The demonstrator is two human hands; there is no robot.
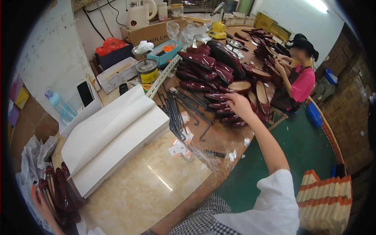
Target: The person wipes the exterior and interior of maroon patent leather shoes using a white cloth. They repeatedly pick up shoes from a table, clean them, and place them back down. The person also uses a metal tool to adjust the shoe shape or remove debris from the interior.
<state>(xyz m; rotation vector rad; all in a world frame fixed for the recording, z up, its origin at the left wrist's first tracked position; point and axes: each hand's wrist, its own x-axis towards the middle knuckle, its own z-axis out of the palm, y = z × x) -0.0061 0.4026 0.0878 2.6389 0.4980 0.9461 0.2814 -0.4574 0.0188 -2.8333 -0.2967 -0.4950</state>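
My right arm reaches across the table to a pile of glossy dark red shoes (219,103). My right hand (239,105) is closed on a shoe at the pile's near side, its fingertips over the upper. At the far lower left, my left hand (42,205) lies against a smaller group of dark red shoes (60,188). Its fingers are partly blurred and hidden by the rim, so their grip is unclear. Next to that group is crumpled pale wrapping (33,156). A thick stack of white paper (117,137) lies between my two hands, its top sheet curled.
Black hooked rods (176,111), small labels (180,149) and a black pen-like tool (214,154) lie near the pile. Behind stand a tin (148,72), a blue tray (166,53) and a kettle (139,15). A co-worker (299,78) handles shoes at right. Stacked orange-edged boxes (325,199) stand at lower right.
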